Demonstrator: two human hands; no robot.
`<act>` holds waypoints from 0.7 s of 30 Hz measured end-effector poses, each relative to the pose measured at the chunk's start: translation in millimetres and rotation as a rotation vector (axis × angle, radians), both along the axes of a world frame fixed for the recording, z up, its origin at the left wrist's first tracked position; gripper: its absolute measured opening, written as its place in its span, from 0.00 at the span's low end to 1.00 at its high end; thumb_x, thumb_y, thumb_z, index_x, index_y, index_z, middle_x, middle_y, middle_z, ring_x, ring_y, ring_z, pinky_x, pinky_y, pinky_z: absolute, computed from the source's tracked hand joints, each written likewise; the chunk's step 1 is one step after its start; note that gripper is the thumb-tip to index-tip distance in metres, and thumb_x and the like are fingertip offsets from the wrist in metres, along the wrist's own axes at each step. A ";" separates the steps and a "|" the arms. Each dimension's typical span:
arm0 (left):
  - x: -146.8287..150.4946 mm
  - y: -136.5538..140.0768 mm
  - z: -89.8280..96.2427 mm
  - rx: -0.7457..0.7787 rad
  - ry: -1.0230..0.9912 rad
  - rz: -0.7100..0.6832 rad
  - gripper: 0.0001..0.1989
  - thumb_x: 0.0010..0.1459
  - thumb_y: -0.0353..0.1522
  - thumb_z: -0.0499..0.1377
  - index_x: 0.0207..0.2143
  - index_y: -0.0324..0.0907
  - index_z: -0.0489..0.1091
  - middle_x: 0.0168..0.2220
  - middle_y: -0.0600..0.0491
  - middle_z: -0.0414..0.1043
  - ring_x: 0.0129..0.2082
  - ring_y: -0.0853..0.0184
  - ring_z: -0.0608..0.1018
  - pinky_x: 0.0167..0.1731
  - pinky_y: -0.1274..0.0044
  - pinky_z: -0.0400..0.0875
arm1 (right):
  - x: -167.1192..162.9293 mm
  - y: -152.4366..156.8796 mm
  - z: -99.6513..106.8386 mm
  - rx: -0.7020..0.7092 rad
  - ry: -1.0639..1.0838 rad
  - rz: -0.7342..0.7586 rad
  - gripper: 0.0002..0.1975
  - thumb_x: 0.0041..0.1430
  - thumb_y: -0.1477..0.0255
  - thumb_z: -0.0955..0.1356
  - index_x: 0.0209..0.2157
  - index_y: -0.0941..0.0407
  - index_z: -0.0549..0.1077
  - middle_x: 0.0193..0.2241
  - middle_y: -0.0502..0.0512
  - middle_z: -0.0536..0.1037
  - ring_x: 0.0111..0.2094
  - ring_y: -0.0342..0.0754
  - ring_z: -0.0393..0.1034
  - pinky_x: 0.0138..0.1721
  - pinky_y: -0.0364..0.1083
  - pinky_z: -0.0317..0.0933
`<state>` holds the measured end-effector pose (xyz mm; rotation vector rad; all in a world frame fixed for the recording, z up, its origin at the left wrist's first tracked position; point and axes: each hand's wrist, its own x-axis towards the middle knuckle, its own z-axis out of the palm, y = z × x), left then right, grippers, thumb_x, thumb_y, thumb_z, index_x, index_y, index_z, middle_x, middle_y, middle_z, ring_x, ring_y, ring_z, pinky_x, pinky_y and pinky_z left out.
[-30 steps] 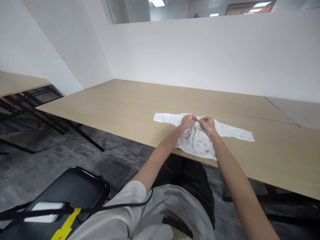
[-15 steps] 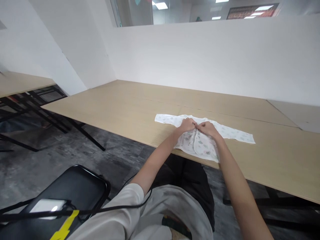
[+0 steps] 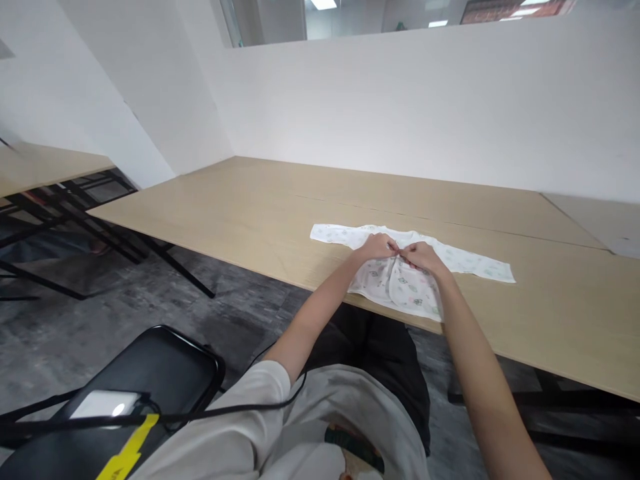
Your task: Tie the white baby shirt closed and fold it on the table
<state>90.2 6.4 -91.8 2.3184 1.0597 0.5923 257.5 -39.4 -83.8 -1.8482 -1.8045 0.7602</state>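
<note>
The left grip, a bare hand (image 3: 379, 247), pinches the front opening of a white, lightly printed, long-sleeved fabric garment (image 3: 414, 293). Just beside it, the right grip (image 3: 423, 256) pinches there too, fingertips nearly meeting. The garment lies under both, neither nearer, its sleeves stretched left to right, its hem by the near edge of a pale wood-grain table (image 3: 225, 213). A smooth black chair (image 3: 170, 363) stands left; a plain white wall (image 3: 400, 113) rises behind.
</note>
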 end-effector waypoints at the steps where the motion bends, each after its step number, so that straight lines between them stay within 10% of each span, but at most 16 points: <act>1: 0.0 2.4 -2.2 -0.010 -0.010 -0.014 0.12 0.51 0.29 0.58 0.37 0.43 0.79 0.39 0.52 0.80 0.41 0.66 0.78 0.49 0.75 0.68 | -0.9 -0.8 1.0 -0.008 0.009 -0.007 0.20 0.53 0.59 0.67 0.14 0.56 0.65 0.10 0.50 0.65 0.13 0.39 0.54 0.18 0.41 0.50; 6: -0.5 10.1 -11.0 -0.041 -0.033 -0.062 0.15 0.48 0.29 0.58 0.39 0.43 0.79 0.39 0.52 0.80 0.39 0.67 0.78 0.47 0.76 0.69 | -3.0 -4.1 5.1 -0.014 0.030 -0.016 0.24 0.51 0.53 0.69 0.15 0.56 0.65 0.11 0.52 0.67 0.13 0.40 0.56 0.18 0.42 0.52; 21: -4.1 -4.0 4.2 -0.205 -0.184 -0.076 0.12 0.46 0.26 0.57 0.33 0.39 0.77 0.32 0.53 0.77 0.30 0.71 0.75 0.33 0.80 0.69 | -2.2 -5.4 13.7 -0.181 0.507 -0.091 0.13 0.49 0.74 0.70 0.15 0.58 0.65 0.12 0.48 0.62 0.14 0.37 0.51 0.14 0.39 0.45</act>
